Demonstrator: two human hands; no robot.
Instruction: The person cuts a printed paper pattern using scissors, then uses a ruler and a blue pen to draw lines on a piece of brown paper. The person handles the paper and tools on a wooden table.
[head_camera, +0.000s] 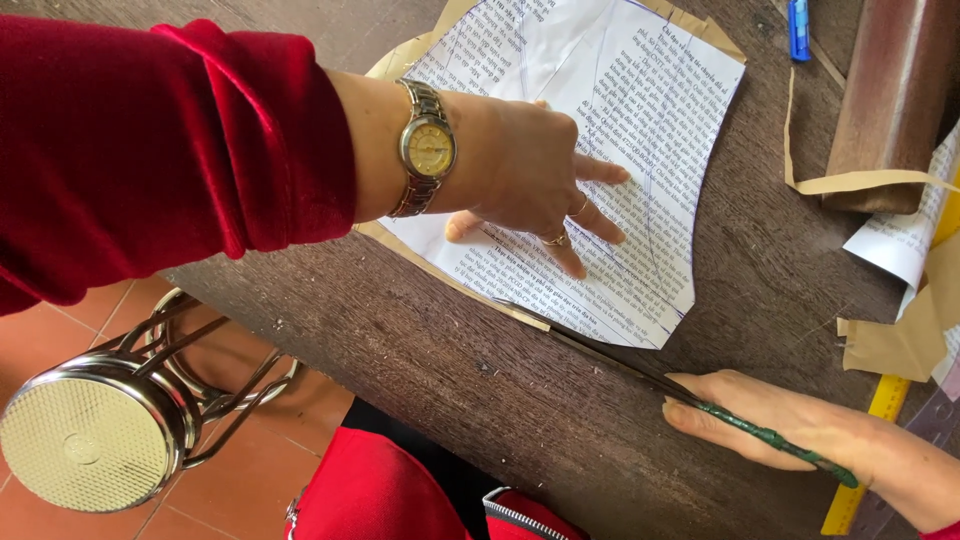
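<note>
Head view looks down on one dark wooden worktop (450, 370). One printed paper sheet (620, 120) lies at 12 o'clock, over brown paper. Left hand (525, 175), fingers spread wide, presses flat on it. Right hand (800, 435), at 4 o'clock, is closed around one pair of scissors (640, 375), blades at the sheet's lower edge.
</note>
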